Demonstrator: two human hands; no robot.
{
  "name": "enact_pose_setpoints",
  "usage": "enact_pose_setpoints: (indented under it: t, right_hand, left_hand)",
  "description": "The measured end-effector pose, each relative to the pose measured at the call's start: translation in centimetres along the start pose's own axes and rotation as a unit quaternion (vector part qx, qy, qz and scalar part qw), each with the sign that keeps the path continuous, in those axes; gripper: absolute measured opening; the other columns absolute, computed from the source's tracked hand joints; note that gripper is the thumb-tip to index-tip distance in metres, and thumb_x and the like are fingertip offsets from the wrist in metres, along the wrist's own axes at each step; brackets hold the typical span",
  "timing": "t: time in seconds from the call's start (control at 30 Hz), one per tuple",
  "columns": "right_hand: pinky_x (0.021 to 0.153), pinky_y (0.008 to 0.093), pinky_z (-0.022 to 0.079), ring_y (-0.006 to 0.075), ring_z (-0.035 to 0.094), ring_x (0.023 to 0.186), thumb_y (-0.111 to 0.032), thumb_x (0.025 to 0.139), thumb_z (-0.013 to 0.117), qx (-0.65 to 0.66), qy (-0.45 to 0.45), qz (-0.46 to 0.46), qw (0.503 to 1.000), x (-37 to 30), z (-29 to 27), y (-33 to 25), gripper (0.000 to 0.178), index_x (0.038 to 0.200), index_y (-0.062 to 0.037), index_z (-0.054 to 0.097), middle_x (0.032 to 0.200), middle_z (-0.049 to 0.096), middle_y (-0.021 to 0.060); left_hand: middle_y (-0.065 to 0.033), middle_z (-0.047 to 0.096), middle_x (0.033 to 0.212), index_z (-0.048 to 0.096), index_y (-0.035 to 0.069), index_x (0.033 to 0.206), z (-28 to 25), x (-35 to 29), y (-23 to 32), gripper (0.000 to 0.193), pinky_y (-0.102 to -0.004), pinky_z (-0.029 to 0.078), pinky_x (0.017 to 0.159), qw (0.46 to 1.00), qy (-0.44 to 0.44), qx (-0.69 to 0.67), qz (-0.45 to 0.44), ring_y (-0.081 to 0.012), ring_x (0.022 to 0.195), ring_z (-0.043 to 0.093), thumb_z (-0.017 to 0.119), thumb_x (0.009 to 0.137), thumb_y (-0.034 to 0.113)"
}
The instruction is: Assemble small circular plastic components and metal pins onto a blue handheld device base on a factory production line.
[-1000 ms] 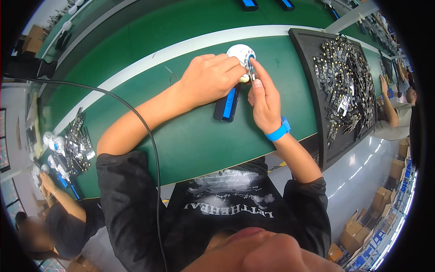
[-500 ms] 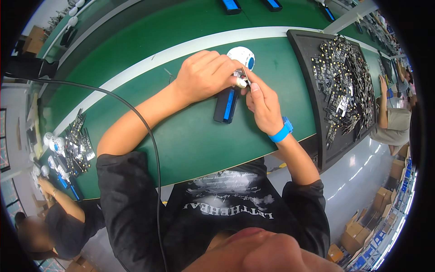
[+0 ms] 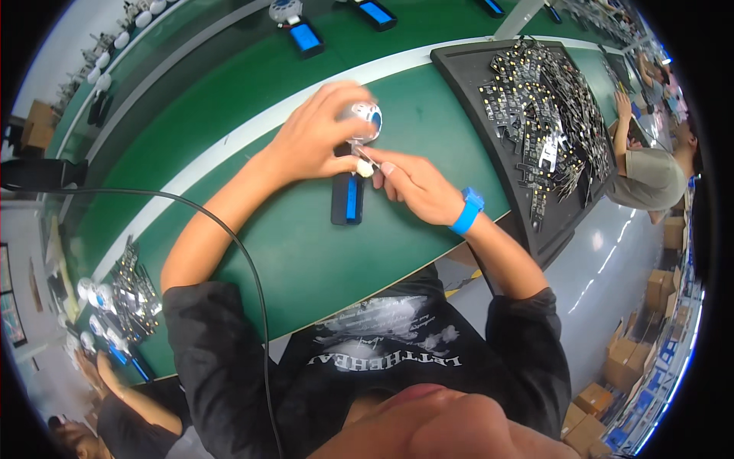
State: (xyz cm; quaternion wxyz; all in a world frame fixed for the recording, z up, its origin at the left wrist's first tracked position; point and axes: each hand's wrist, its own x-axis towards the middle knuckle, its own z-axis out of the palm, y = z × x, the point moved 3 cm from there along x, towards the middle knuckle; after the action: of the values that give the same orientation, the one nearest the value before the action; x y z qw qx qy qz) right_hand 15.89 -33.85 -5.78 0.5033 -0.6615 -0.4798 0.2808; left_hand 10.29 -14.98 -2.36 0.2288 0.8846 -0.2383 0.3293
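My left hand reaches over a round white part with a blue patch. Its fingers are smeared by motion against that part, and their grip cannot be made out. A white cover sits on the tip of its thumb. My right hand, with a blue band at the wrist, pinches a thin metal tool whose tip meets the left thumb area. Just below the hands, a black case with a blue strip lies on the green table; my left hand partly hides its upper end.
A black tray heaped with dark strip boards stands at the right. More strips and white round parts lie at the left. A black cable crosses the view. Blue-topped cases sit beyond the white rail. Two co-workers flank the table.
The whole view has shifted. My left hand has loosened from a tight closed shape, its fingers now stretched over the round white part. My right hand still holds the thin metal tool.
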Motion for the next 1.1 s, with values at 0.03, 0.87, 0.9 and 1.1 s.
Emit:
enact_pose_setpoints:
  t: [0.03,0.87,0.9,1.1]
  right_hand:
    - [0.071,0.0326,0.051,0.0177,0.058,0.08,-0.023,0.108,0.047,0.0,-0.029,-0.01,1.0,0.0,-0.1,0.1,0.043,0.148,-0.0069,0.054,0.099,0.061,0.0061]
    - [0.076,0.0392,0.056,0.031,0.067,0.092,-0.002,0.078,0.074,-0.645,-0.096,-0.083,0.753,-3.2,-24.2,-0.9,0.024,0.099,-0.0024,0.062,0.101,0.065,0.0096]
    - [0.073,0.0401,0.055,0.0318,0.066,0.087,-0.003,0.08,0.074,-0.637,-0.073,-0.102,0.761,-3.3,-23.3,-1.6,0.022,0.096,-0.0021,0.06,0.098,0.063,0.0103]
    - [0.066,0.0448,0.049,0.0366,0.062,0.075,-0.007,0.088,0.072,-0.558,0.016,-0.02,0.83,-4.4,-20.3,-1.9,0.02,0.089,-0.0011,0.054,0.089,0.058,0.0143]
  left_hand:
    - [-0.0029,0.061,0.093,0.067,0.012,0.101,0.1,0.6,-1.1,0.033,-0.0405,0.053,0.076,0.996,-0.028,-0.088,-0.014,-0.0294,0.083,0.064,0.076,0.07,0.019]
    - [-0.0157,0.069,0.11,0.065,0.004,0.123,-4.9,-4.1,-21.8,0.042,-0.0377,0.053,0.088,0.847,0.117,0.066,-0.514,-0.0274,0.101,0.067,0.068,0.092,0.031]
    - [-0.013,0.068,0.105,0.065,0.004,0.121,-4.3,-4.1,-20.9,0.037,-0.0363,0.053,0.085,0.858,0.143,0.039,-0.492,-0.0239,0.097,0.067,0.068,0.092,0.027]
    - [-0.0151,0.067,0.101,0.066,0.004,0.116,-1.6,-6.1,-9.0,0.033,-0.036,0.053,0.08,0.878,0.136,-0.125,-0.441,-0.0269,0.089,0.066,0.072,0.089,0.021]
